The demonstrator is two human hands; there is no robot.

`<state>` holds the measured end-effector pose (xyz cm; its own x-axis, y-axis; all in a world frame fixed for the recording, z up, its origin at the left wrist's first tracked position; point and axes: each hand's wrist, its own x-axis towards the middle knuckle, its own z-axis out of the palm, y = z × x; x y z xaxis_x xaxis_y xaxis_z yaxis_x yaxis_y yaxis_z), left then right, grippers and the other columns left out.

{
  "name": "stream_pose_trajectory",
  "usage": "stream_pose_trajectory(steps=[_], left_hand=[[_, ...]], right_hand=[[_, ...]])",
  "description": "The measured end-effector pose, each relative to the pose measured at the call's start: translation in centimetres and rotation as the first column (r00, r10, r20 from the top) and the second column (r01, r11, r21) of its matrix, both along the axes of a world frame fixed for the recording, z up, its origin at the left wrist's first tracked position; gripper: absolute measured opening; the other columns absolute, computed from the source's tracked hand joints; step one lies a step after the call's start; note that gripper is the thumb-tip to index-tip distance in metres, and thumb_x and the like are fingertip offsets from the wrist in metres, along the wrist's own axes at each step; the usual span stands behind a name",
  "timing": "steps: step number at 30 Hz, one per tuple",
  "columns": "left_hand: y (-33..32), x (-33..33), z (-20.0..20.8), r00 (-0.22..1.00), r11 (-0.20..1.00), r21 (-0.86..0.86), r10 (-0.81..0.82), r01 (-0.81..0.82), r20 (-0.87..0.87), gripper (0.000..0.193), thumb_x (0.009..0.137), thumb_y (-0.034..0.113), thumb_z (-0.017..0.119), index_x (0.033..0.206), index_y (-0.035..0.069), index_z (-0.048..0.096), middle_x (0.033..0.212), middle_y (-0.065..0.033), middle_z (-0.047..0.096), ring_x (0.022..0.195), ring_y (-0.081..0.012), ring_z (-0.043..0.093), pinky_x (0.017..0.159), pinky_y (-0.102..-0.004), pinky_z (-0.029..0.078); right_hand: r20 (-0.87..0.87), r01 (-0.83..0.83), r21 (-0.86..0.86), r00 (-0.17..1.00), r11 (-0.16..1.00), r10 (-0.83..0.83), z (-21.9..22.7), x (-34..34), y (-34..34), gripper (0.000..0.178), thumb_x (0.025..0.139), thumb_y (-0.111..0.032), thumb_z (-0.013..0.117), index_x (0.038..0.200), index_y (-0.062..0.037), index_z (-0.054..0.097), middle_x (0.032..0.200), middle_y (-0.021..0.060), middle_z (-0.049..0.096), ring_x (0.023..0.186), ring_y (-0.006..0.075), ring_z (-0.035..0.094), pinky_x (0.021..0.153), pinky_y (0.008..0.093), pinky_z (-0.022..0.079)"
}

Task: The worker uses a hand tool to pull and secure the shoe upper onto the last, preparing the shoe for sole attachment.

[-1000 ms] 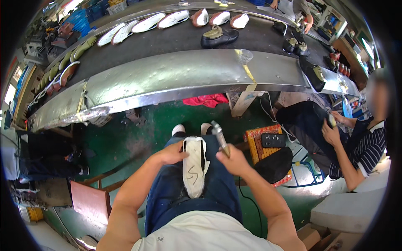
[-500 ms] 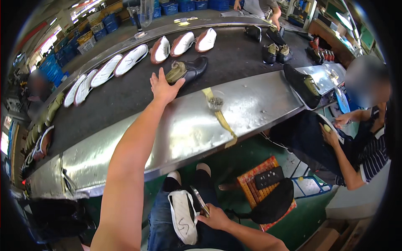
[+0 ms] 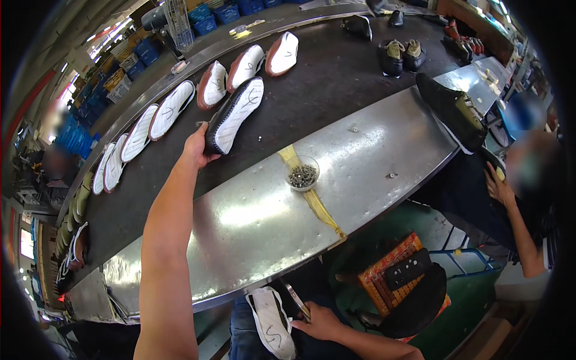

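The metal-edged counter is stretching beneath a black shoe, which is tilting sole-side up; contact with the surface cannot be told. The left hand's fingers are clamping its near end. A white shoe piece is lying on the lap; beside it, the right hand's fingers are wrapping a metal tool. A clear cup is standing nearby. Apparently a shoe-handling step is proceeding; the next move is seemingly calling for a firm left grip.
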<state>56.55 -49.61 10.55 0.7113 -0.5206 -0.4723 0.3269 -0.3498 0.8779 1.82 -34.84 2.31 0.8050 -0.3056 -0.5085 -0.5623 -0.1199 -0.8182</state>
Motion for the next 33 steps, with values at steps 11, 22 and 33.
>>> stream_pose_trajectory(steps=[11,22,33], left_hand=[[-0.6,-7.2,2.1,0.086,0.971,0.24,-0.238,-0.008,0.967,0.053,0.098,0.055,0.058,0.119,0.007,0.069,0.09,-0.0171,0.074,0.083,-0.0359,0.073,0.075,-0.0461,0.058],[-7.8,1.8,2.9,0.479,0.972,0.018,0.099,-0.234,0.872,0.073,0.089,0.054,0.066,0.129,-0.006,0.055,0.134,-0.0272,0.056,0.132,-0.0404,0.05,0.108,-0.046,0.043],[1.2,5.5,4.0,0.978,0.929,-0.37,0.101,-0.026,0.184,0.038,0.1,0.032,0.065,0.11,-0.005,0.068,0.095,-0.0156,0.073,0.071,-0.0234,0.072,0.055,-0.0337,0.06]], right_hand=[[-0.04,0.093,-0.009,0.995,0.996,-0.094,-0.7,1.2,-0.2,0.054,0.083,-0.049,0.08,0.102,-0.0021,0.063,0.092,0.014,0.072,0.088,0.0338,0.072,0.08,0.0419,0.056],[0.007,0.157,-0.088,0.988,0.984,-0.156,-1.2,3.4,-1.5,0.051,0.085,-0.043,0.08,0.08,0.0052,0.066,0.069,0.0245,0.065,0.058,0.0285,0.051,0.058,0.045,0.049],[-0.133,0.138,-0.021,0.981,0.99,-0.14,-1.3,3.9,-1.9,0.051,0.088,-0.035,0.079,0.071,0.0089,0.059,0.061,0.0074,0.053,0.06,0.0157,0.045,0.053,0.0392,0.043]])
